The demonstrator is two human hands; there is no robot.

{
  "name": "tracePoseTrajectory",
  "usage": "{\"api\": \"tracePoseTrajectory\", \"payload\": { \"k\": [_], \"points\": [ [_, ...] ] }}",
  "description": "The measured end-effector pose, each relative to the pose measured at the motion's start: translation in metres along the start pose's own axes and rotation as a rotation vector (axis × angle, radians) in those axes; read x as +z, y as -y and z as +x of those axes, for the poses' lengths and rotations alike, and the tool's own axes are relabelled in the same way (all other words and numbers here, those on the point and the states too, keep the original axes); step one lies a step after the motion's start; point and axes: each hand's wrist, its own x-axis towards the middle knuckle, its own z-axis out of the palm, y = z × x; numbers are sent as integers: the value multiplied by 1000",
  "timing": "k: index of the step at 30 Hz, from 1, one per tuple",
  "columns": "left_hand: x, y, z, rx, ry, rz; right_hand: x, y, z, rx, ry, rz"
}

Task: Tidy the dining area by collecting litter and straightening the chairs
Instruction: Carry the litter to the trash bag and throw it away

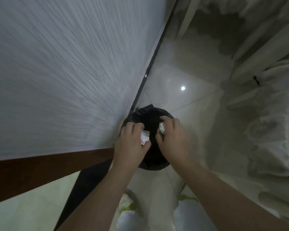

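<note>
Both hands are over the bin now; the left hand [132,144] has its fingers curled round a crumpled white tissue [144,138], and the right hand [171,139] is closed on a second scrap of litter [162,128], pale and partly hidden behind the fingers, so what exactly it is I cannot tell. The black-lined bin [150,164] stands on the glossy tiled floor [182,72], tucked just beside the wall [57,64] and its dark skirting; a brown wooden edge [40,169] runs in from the left and meets the left wrist. Here is what matters: both scraps hang directly above the bin's dark mouth, the tissue nearer the left rim, the other piece nearer the far rim; the way from grip to bin is straight down. Neither hand has any real lead; by my reading both could simply let go, and the litter step looks nearly done, chairs not yet in sight.
</note>
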Motion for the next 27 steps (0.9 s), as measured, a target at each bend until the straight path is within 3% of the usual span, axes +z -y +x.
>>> {"api": "tracePoseTrajectory", "payload": {
  "k": [6,14,22,27],
  "points": [
    [53,26,-6,7,60,21,54,-34,-7,-52,127,-173],
    [59,35,-13,34,62,-38,75,-42,-25,-23,315,-314],
    [15,13,-32,64,124,224,23,-19,-43,-76,322,-337],
    [-58,-17,-53,52,185,293,-48,21,-61,-69,332,-366]
  ]
}}
